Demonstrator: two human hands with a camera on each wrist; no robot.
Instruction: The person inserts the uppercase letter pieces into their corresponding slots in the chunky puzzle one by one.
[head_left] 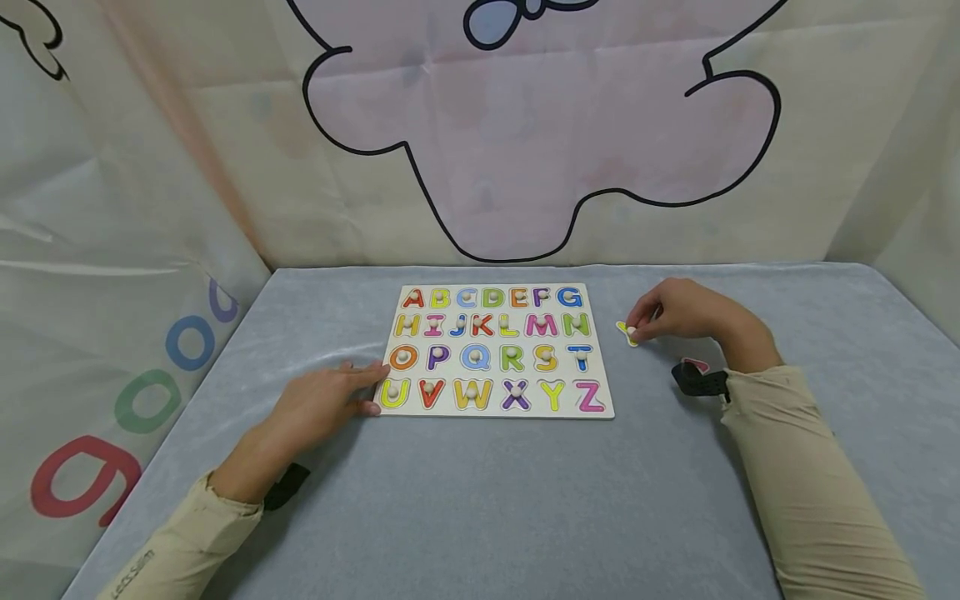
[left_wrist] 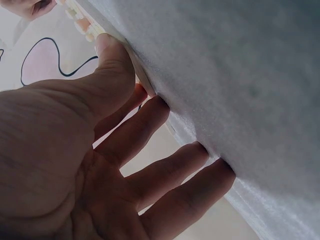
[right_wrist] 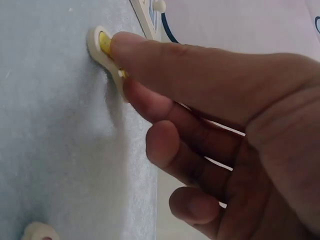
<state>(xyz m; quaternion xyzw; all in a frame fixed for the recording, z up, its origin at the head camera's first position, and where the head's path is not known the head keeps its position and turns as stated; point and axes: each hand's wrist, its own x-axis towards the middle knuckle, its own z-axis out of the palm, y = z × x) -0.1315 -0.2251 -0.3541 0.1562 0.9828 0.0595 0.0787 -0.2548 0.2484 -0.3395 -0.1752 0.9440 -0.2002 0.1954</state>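
A white alphabet puzzle board [head_left: 495, 412] with coloured letters lies flat in the middle of the grey table. My left hand [head_left: 366, 390] rests beside its lower left corner, fingers straight, fingertips [left_wrist: 160, 102] touching the board's edge [left_wrist: 84, 24] next to the U. To the right of the board my right hand [head_left: 643, 323] pinches a small yellow letter piece [head_left: 624, 331] that lies on the cloth. In the right wrist view the thumb [right_wrist: 150, 50] presses on this yellow piece [right_wrist: 101, 41], with the forefinger behind it.
A pink letter piece [head_left: 696, 364] lies on the table by my right wrist, partly hidden by a black strap; its cream knob [right_wrist: 37, 232] shows in the right wrist view. Printed cloth walls close in the back and both sides. Grey table cloth [head_left: 480, 500] spreads in front.
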